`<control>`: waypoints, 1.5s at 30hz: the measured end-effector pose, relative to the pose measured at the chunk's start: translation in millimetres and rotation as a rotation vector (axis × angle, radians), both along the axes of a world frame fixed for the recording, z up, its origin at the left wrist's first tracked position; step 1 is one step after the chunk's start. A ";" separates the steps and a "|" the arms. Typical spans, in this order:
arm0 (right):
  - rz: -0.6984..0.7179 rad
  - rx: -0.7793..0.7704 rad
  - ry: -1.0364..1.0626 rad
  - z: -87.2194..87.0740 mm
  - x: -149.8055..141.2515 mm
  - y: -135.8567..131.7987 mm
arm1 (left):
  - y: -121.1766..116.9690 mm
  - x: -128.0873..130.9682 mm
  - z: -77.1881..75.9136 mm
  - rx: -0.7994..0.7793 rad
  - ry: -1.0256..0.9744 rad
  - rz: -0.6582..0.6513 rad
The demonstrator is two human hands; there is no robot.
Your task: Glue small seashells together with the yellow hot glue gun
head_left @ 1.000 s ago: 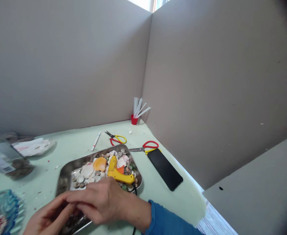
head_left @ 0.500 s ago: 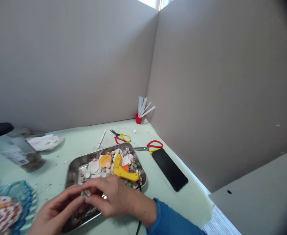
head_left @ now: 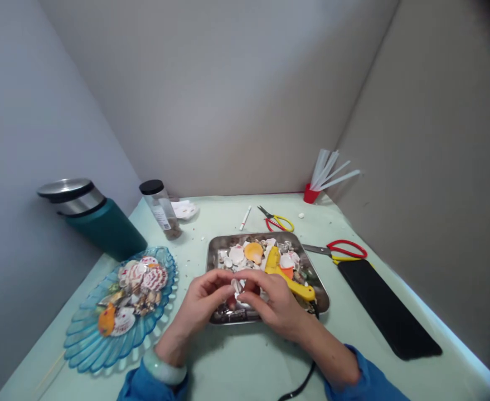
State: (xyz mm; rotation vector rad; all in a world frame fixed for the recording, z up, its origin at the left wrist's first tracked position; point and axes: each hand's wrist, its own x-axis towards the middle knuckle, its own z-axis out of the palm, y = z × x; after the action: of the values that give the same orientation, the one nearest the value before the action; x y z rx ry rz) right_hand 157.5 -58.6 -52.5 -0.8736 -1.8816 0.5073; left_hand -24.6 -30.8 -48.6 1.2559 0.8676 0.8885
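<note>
Over the near edge of the metal tray (head_left: 328,306), my left hand (head_left: 205,298) and my right hand (head_left: 276,301) meet fingertip to fingertip. Between their thumbs and fingers is a small greyish-white seashell (head_left: 237,285), pinched from both sides. Something white shows just below it, partly covered by my fingers. Inside the tray lie many shells, among them an orange scallop shell (head_left: 253,253). A yellow glue gun (head_left: 297,287) rests on the shells beside my right hand, its black cord (head_left: 305,384) running toward the table's front.
On the left stand a blue glass dish (head_left: 102,353) of shells, a teal bottle (head_left: 106,225) and a black-lidded jar (head_left: 161,209). Behind the tray are a white pen (head_left: 245,218) and small scissors (head_left: 276,220). Larger scissors (head_left: 345,250), a black phone (head_left: 387,306) and a red cup (head_left: 311,194) of glue sticks sit right.
The view has swung left, bringing the whole blue dish and the teal bottle into sight. Both hands still hold the small shell together over the tray's near side.
</note>
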 end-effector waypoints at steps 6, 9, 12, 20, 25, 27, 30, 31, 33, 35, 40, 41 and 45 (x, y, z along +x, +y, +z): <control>0.041 0.010 -0.027 -0.5 0.2 0.1 | 0.3 -1.1 -1.5 0.035 0.033 -0.045; 0.035 0.005 -0.036 -1.2 -0.1 0.2 | 0.6 -2.8 -2.8 0.045 0.056 -0.066; 0.017 0.002 -0.034 -1.7 -0.3 0.1 | 0.7 -4.3 -2.5 0.057 0.058 -0.091; 0.009 -0.022 -0.015 -0.1 0.1 -0.7 | -0.4 -3.4 1.2 0.040 -0.013 -0.118; -0.013 -0.009 -0.027 0.2 0.2 -1.1 | -1.2 -2.3 0.9 0.027 -0.024 -0.087; -0.027 0.018 -0.017 -1.1 0.4 -0.8 | -1.4 -1.5 0.9 0.015 -0.032 -0.078; -0.025 0.039 -0.002 -3.1 0.5 -0.2 | -1.4 -0.6 1.5 0.017 -0.040 -0.087; -0.022 0.034 0.000 -3.5 0.4 0.0 | -1.4 -0.5 1.9 0.021 -0.037 -0.091; -0.023 0.025 0.002 -3.8 0.2 0.2 | -1.4 -0.6 2.9 0.026 -0.025 -0.091; -0.029 0.033 0.002 -3.8 -0.1 0.3 | -1.5 -0.9 3.9 0.029 -0.008 -0.085; -0.042 0.085 -0.024 -3.8 -1.0 0.9 | -1.6 -1.1 2.9 0.048 0.034 -0.090; -0.047 0.091 -0.035 -4.0 -1.2 1.2 | -1.4 -1.0 2.0 0.055 0.042 -0.092; -0.100 0.112 -0.089 -5.1 -1.9 2.1 | -0.5 -0.4 -2.2 0.078 0.051 -0.100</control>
State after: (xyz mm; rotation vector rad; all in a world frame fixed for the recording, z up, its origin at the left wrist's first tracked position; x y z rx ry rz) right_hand 155.6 -56.4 -57.6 -0.9229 -1.9164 0.3030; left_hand -25.0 -31.2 -50.8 1.3828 0.8095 0.8198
